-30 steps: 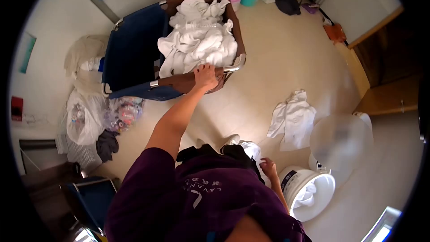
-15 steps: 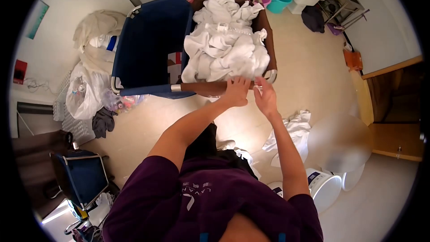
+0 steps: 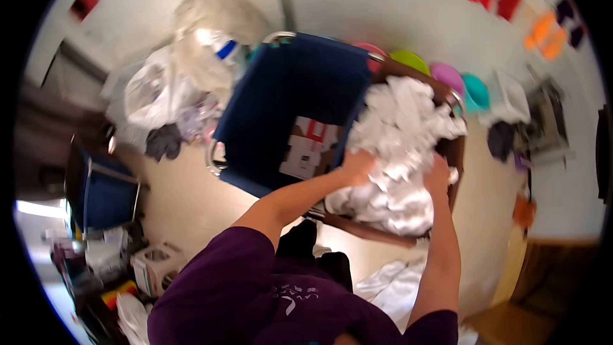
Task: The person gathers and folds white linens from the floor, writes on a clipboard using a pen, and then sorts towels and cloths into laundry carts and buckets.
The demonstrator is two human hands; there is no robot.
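A heap of crumpled white cloths [image 3: 399, 115] fills the brown compartment [image 3: 456, 153] of a two-part laundry cart. My left hand [image 3: 359, 167] is sunk into the pile's left side, near the divider, its fingers closed into the fabric. On the opposite side, my right hand [image 3: 437, 177] grips the cloths close to the compartment's right edge. Fabric and motion blur partly hide the fingertips of both hands. To the left is the dark blue compartment [image 3: 255, 108], with red-and-white boxes [image 3: 305, 153] at its bottom.
White cloths [image 3: 396, 284] lie on the floor by my legs. Coloured tubs, including a teal one [image 3: 476, 92], line the wall behind the cart. Plastic bags [image 3: 156, 89] are heaped at left, near a dark blue folding frame [image 3: 112, 195]. A wooden cabinet [image 3: 549, 275] stands at right.
Both hands have left the cart's near rim and reached into the white cloths. The camera view has swung, so the cart appears tilted and farther right.
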